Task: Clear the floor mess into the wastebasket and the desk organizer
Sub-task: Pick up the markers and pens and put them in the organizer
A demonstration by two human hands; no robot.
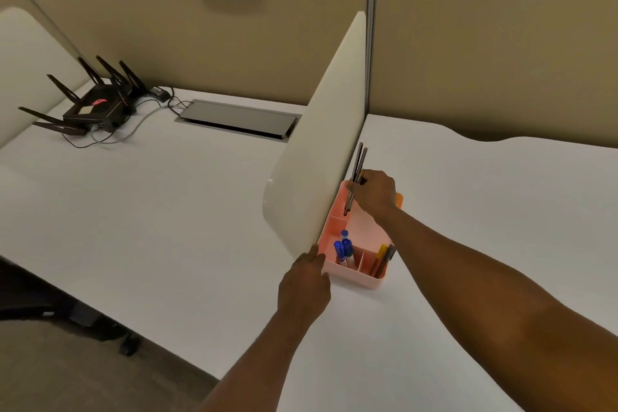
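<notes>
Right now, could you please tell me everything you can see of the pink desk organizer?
The pink desk organizer looks like matte plastic, divided into several compartments. It stands upright on the white desk, beside the cream divider. Blue markers fill one compartment. The left hand steadies it; the right hand lowers dark pencils in.

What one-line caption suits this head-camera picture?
Right hand lowers two pencils into the pink desk organizer while the left hand touches it.

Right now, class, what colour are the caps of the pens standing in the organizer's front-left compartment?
Blue: the pen caps in the pink plastic desk organizer, seen in the head view.
</notes>
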